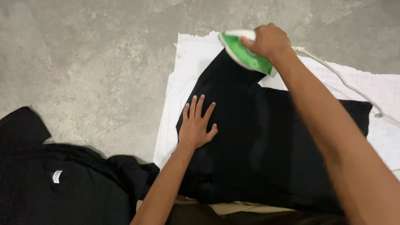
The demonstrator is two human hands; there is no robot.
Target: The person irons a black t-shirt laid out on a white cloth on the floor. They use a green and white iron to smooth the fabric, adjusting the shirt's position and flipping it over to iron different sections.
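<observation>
A black garment [258, 141] lies spread on a white cloth [183, 71] on the concrete floor. My left hand [196, 124] rests flat on the garment's left part, fingers spread and pointing away from me. My right hand [267, 41] grips the handle of a green and white iron [243, 53] at the garment's far end, near the white cloth's top edge. A white cord [346, 85] runs from the iron to the right across the cloth.
A second black garment [62, 179] with a small white label lies crumpled on the floor at the lower left. Bare grey concrete [91, 54] fills the left and top. A beige fabric edge [233, 207] shows at the bottom.
</observation>
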